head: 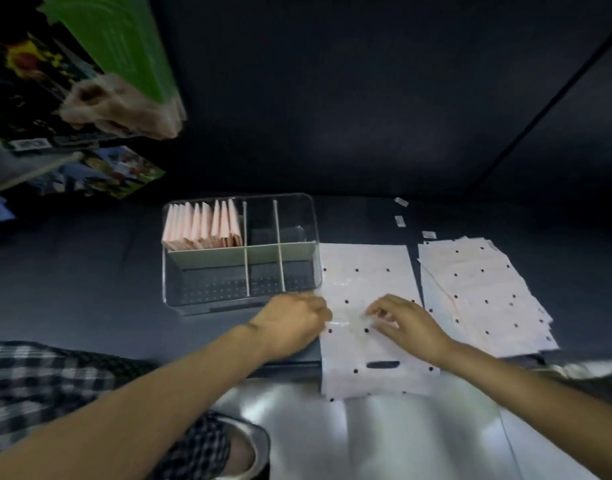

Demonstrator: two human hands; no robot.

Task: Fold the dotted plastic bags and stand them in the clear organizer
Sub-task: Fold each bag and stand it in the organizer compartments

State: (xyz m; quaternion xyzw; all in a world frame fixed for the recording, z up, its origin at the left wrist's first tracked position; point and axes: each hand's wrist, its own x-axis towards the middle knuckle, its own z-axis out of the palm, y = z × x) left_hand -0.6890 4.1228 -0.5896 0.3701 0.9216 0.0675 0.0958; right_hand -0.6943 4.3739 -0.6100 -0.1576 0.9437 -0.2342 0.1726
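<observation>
- Head view: one dotted bag [365, 271] lies flat on the dark table [90, 271], just right of the organizer [311, 216]. Its handle-cutout end hangs over the near table edge, toward 6 o'clock.
- Left hand [290, 323]: at the bag's left edge, about mid-length. Fingers curled inward, tips meeting the plastic at the edge; looks like a pinch on the edge, though blur hides the fingertips themselves.
- Right hand [406, 322]: on top of the bag, mid-right. Fingers bent and pointing to 9 o'clock, toward the left hand; thumb and forefinger close together on a crinkled ridge of film. Seems to be pinching it, can't confirm.
- The hands sit close together, with a glossy crease of the bag between them.
- Organizer: clear, with white dividers. Far-left cell, at 10 o'clock from the hands, holds a row of folded pink bags [202, 225] standing upright. The other cells show only the floor.
- Stack [484, 292] of unfolded dotted bags lies flat at 3 o'clock of the bag being worked, apart from it, sheets fanned unevenly.
- Small white tags [401, 201] on the table at 12 o'clock of the stack.
</observation>
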